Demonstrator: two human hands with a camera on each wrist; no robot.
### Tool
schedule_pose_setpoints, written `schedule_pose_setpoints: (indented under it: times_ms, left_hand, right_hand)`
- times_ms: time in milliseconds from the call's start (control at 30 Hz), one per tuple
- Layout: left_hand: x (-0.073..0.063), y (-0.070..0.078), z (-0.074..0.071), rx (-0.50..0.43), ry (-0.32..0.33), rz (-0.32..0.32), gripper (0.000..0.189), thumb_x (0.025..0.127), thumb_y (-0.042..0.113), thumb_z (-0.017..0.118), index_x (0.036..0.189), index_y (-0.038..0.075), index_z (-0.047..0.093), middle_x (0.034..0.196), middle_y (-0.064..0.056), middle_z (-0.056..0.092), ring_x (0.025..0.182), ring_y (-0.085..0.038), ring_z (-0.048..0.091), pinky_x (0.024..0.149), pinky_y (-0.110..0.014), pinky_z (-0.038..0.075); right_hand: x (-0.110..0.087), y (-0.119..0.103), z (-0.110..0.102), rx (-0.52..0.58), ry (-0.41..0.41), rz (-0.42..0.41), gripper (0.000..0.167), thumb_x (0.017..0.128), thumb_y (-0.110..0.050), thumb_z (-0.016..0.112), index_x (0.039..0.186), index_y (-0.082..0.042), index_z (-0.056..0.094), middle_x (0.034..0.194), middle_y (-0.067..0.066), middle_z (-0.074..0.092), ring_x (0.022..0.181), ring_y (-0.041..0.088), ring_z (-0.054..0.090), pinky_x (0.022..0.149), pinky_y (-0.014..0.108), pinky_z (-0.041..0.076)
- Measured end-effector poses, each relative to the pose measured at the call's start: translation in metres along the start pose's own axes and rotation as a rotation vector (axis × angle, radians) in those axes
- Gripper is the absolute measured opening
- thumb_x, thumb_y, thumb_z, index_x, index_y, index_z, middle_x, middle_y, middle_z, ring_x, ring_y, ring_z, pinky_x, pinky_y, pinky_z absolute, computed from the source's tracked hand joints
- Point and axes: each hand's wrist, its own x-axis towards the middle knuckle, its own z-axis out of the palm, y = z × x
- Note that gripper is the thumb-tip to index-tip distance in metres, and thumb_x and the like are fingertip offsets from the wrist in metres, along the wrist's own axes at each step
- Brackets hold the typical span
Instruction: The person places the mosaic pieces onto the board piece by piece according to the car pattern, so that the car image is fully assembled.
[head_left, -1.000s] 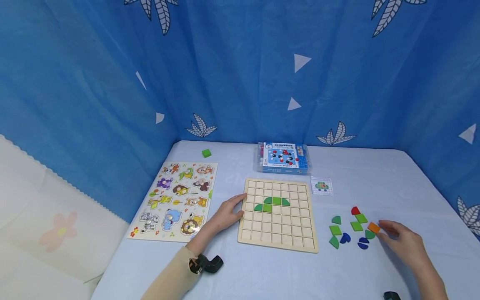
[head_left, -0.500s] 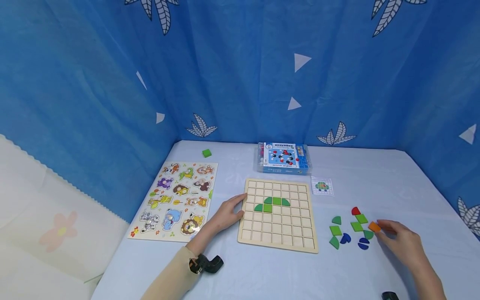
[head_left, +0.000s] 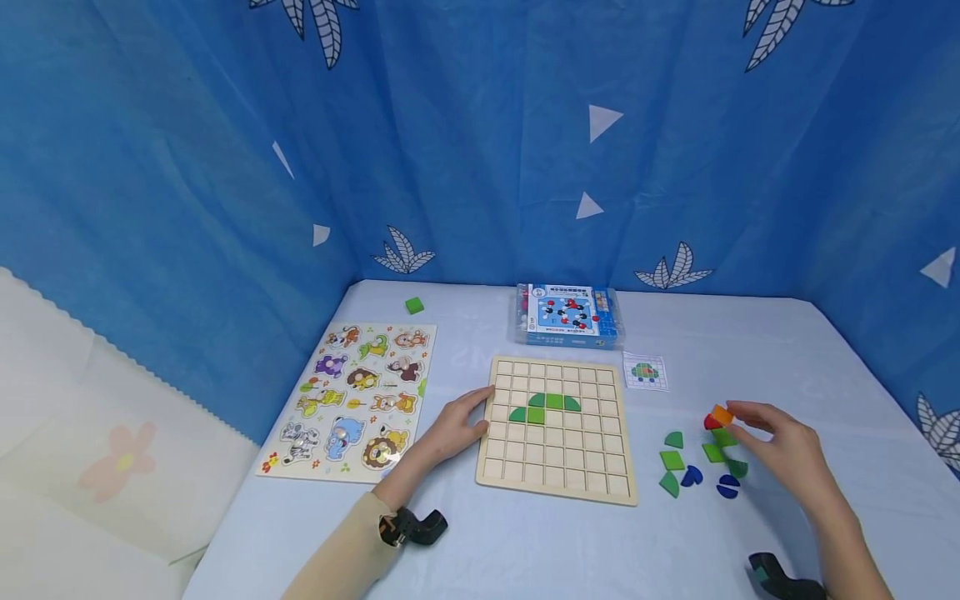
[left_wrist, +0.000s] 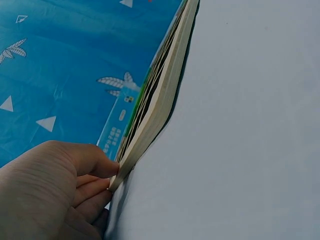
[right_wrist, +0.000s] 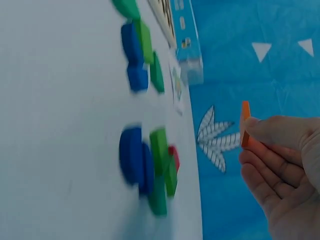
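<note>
My right hand (head_left: 786,442) pinches an orange square tile (head_left: 722,415) between thumb and fingers. In the right wrist view the orange tile (right_wrist: 245,125) stands edge-on, raised above the table. Below it in the head view lie a partly covered red quarter-round tile (head_left: 710,422) and green tiles (head_left: 713,452). My left hand (head_left: 452,427) holds the left edge of the wooden grid board (head_left: 525,468); in the left wrist view the thumb (left_wrist: 102,162) and fingers meet at the board's corner. Several green pieces, square and quarter-round, form an arch in the board's cells, including a green square (head_left: 536,415).
Blue half-round tiles (head_left: 727,486) and more green tiles (head_left: 672,460) lie right of the board. A pattern card (head_left: 645,372) and a boxed molecule set (head_left: 567,315) are behind it. To the left are an animal puzzle (head_left: 352,400) and a lone green block (head_left: 414,305).
My right hand has lifted the orange tile and carried it up and left, over the red tile. The left hand has stayed at the board's edge.
</note>
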Motion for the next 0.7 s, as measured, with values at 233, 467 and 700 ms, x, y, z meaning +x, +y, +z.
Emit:
schedule_pose_setpoints:
  times_ms: [233, 467, 700]
  left_hand:
    - [0.0, 0.0, 0.0, 0.0, -0.005, -0.002, 0.058, 0.087, 0.004, 0.06, 0.142, 0.001, 0.04, 0.144, -0.014, 0.041, 0.134, -0.027, 0.035, 0.111, -0.037, 0.029]
    - [0.001, 0.001, -0.001, -0.015, -0.016, -0.011, 0.058, 0.087, 0.004, 0.059, 0.142, 0.001, 0.04, 0.144, -0.013, 0.04, 0.134, -0.025, 0.033, 0.112, -0.035, 0.027]
    - [0.0, 0.0, -0.001, -0.035, -0.006, 0.006, 0.058, 0.087, 0.003, 0.059, 0.142, -0.001, 0.04, 0.144, -0.014, 0.04, 0.134, -0.027, 0.034, 0.111, -0.038, 0.028]
  right_hand:
    - [0.034, 0.031, 0.057, 0.028, -0.018, -0.109, 0.04, 0.084, -0.031, 0.072, 0.121, -0.017, 0.063, 0.114, 0.007, 0.062, 0.099, 0.027, 0.056, 0.076, 0.046, 0.055]
    - [0.046, -0.017, 0.075, 0.09, -0.055, -0.217, 0.037, 0.084, -0.023, 0.073, 0.118, -0.012, 0.065, 0.111, 0.009, 0.064, 0.098, 0.031, 0.059, 0.078, 0.055, 0.052]
    - [0.043, -0.102, 0.069, 0.183, -0.17, -0.264, 0.033, 0.082, -0.007, 0.073, 0.114, -0.001, 0.065, 0.108, 0.015, 0.066, 0.098, 0.033, 0.061, 0.082, 0.054, 0.052]
